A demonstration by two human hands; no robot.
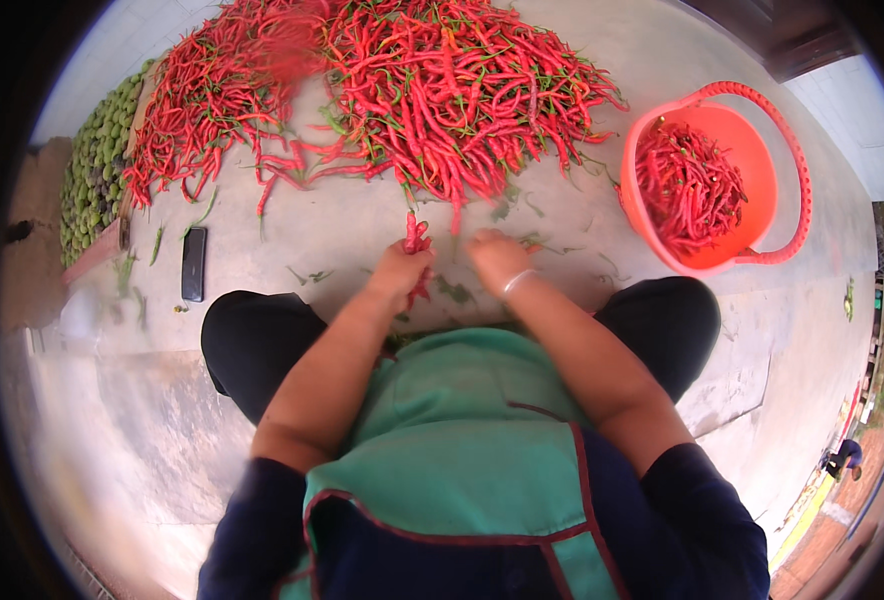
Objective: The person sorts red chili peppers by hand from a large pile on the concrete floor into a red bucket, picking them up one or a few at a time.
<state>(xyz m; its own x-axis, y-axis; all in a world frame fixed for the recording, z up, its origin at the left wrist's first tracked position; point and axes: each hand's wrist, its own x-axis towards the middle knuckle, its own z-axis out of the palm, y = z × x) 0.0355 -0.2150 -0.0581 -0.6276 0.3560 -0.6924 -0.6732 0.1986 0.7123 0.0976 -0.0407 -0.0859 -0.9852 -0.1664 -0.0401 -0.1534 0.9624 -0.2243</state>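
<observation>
My left hand [402, 272] is closed round a small bunch of red chili peppers [413, 232], which stick out above and below the fist. A little to its right is my right hand [499, 258], a pale bracelet on its wrist. Its fingers are curled in; whatever they may hold is hidden. Just beyond both hands lies a large heap of long red chili peppers [462, 100] with green stems, spread over the floor.
A coral-red basket [759, 185] with an arched handle, partly filled with red chilies, stands on the right. On the left lie a dark phone [194, 264] and a pile of green round produce [97, 160]. Loose green stems [454, 291] litter the floor between my knees.
</observation>
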